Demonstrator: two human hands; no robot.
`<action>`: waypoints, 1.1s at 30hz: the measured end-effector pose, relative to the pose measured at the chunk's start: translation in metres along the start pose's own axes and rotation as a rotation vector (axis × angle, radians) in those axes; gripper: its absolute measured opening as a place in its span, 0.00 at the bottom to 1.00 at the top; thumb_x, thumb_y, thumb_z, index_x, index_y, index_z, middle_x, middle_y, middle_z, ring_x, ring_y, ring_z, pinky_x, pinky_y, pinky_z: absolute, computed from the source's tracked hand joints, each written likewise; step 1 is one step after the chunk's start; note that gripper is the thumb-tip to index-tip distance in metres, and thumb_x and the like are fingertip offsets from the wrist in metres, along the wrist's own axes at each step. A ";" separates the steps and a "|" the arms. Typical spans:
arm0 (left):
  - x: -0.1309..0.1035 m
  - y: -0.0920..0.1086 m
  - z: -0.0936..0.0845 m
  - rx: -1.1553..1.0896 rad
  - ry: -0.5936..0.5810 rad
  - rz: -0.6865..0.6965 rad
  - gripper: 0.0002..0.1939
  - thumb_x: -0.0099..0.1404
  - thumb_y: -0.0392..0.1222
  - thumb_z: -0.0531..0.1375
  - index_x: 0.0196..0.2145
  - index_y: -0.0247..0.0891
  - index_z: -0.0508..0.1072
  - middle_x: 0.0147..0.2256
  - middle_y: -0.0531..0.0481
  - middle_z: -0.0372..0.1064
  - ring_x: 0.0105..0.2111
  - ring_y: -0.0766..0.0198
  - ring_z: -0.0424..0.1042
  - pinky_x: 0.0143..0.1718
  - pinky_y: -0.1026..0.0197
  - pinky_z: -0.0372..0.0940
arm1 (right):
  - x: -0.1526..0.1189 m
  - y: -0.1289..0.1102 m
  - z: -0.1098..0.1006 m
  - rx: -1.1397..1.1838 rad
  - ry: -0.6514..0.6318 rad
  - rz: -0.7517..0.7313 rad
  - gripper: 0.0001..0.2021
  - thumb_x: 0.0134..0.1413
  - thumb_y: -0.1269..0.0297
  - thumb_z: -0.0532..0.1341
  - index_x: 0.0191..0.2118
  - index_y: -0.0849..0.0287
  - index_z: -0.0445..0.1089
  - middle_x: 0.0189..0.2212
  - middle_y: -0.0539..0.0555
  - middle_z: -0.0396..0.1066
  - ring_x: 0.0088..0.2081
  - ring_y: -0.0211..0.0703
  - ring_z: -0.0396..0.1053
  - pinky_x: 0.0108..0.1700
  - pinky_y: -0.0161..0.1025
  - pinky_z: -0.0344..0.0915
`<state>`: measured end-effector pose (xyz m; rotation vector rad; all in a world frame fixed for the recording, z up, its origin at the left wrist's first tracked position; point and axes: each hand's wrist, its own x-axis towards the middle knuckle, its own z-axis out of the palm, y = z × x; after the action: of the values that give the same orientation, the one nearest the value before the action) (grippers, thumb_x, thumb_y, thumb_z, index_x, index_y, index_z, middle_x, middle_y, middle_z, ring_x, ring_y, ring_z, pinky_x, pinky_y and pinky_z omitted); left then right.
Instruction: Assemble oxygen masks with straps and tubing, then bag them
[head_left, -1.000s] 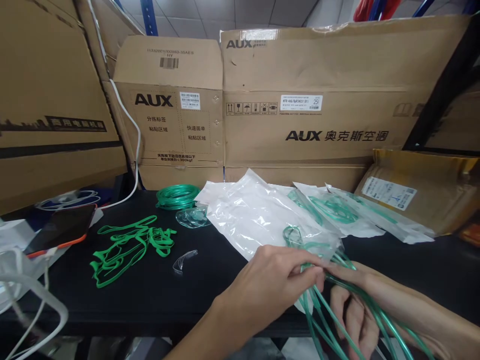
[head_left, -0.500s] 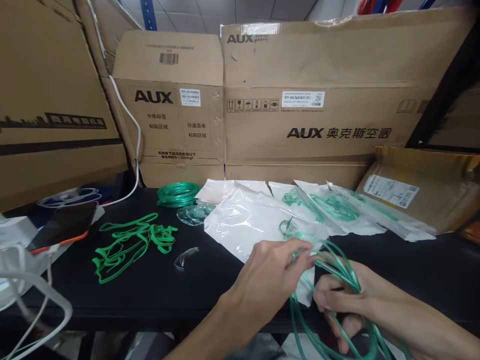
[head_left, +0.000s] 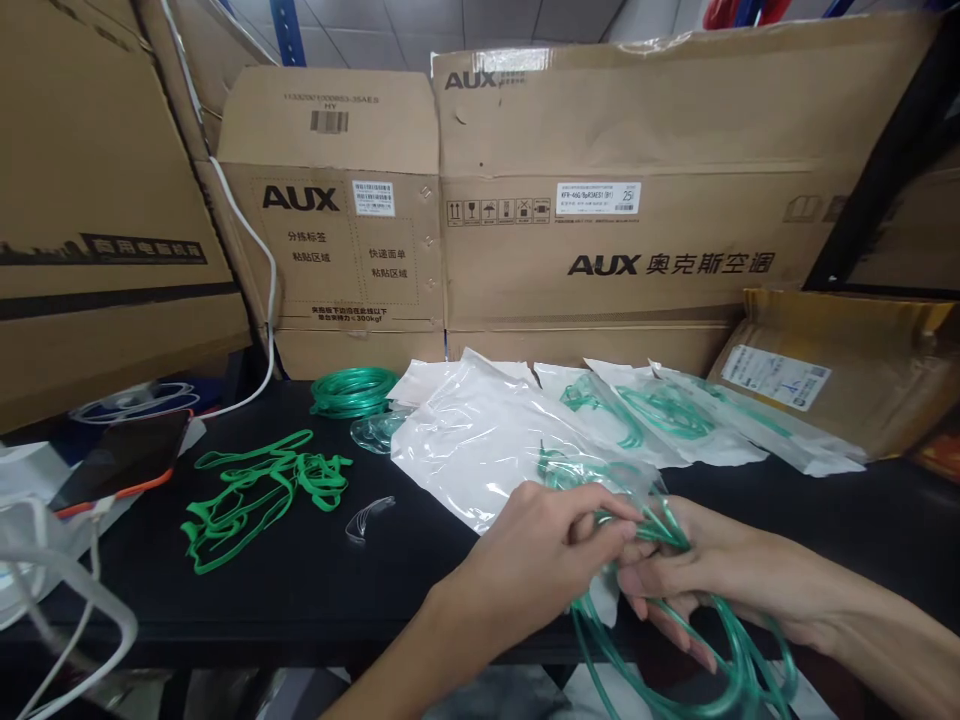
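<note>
A clear-and-white pouch [head_left: 465, 450] lies at the middle of the table, with part of a coil of green tubing [head_left: 739, 650] under its clear film at the near end. The rest of the coil hangs in loops below the table's front edge. My left hand [head_left: 551, 545] has its thumb and fingers closed on the tubing close to the pouch's mouth; whether it also pinches the film is hard to see. My right hand [head_left: 694, 565] is wrapped round the bundle just to the right, its fingertips partly behind the loops. Both hands nearly touch.
Filled pouches [head_left: 671, 410] lie at the back right beside a taped carton [head_left: 847, 370]. Back left are a green tubing coil [head_left: 352, 390] and a clear coiled piece [head_left: 375, 430]. Tangled green straps [head_left: 270, 490], clear strips [head_left: 367, 518] and a phone [head_left: 127, 460] lie left. Large cartons [head_left: 345, 250] stand behind.
My right hand has moved slightly left and up against my left hand, bringing the tubing bundle closer to the pouch. More tubing shows under the clear film. The view has shifted slightly.
</note>
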<state>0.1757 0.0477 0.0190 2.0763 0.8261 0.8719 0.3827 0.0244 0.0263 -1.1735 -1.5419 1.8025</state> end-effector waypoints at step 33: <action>-0.002 0.006 0.009 0.181 0.015 0.064 0.11 0.72 0.44 0.59 0.48 0.48 0.80 0.20 0.60 0.58 0.22 0.68 0.58 0.29 0.67 0.57 | -0.007 0.025 0.009 0.096 0.416 0.126 0.36 0.61 0.37 0.59 0.65 0.55 0.57 0.19 0.47 0.74 0.10 0.45 0.70 0.05 0.28 0.53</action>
<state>0.1832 0.0402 0.0189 2.2664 0.8791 0.8758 0.3826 0.0084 0.0043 -1.5110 -1.1543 1.5593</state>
